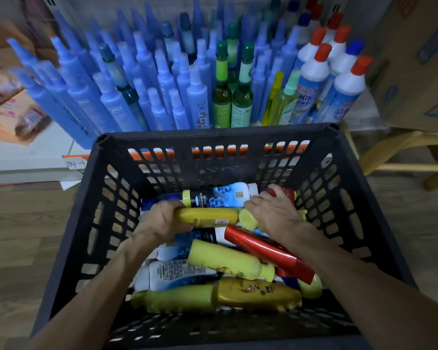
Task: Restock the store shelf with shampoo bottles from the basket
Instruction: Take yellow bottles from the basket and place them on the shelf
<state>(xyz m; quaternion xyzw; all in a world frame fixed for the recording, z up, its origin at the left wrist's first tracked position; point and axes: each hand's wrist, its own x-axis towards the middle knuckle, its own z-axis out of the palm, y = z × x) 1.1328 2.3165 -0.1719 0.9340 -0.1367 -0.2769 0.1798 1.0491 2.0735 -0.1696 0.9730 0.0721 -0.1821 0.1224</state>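
Note:
A black plastic basket point(91, 198) stands in front of me, holding several shampoo bottles lying flat: yellow, red, white-and-blue. My left hand point(159, 221) is closed around the base end of a yellow bottle point(208, 217) in the middle of the basket. My right hand point(273, 213) reaches down beside that bottle's cap and wraps over a small red bottle point(287, 192) at the far right side. A long red bottle point(261, 246) and another yellow bottle point(228, 258) lie just below my hands. The shelf point(36, 157) lies beyond the basket.
The low white shelf carries dense rows of blue spray bottles point(127, 79), green bottles point(221, 97) and white red-capped bottles point(314, 74). A cardboard box point(415, 59) sits on a wooden stool point(400, 152) at the right. Packets point(10, 107) lie at the left.

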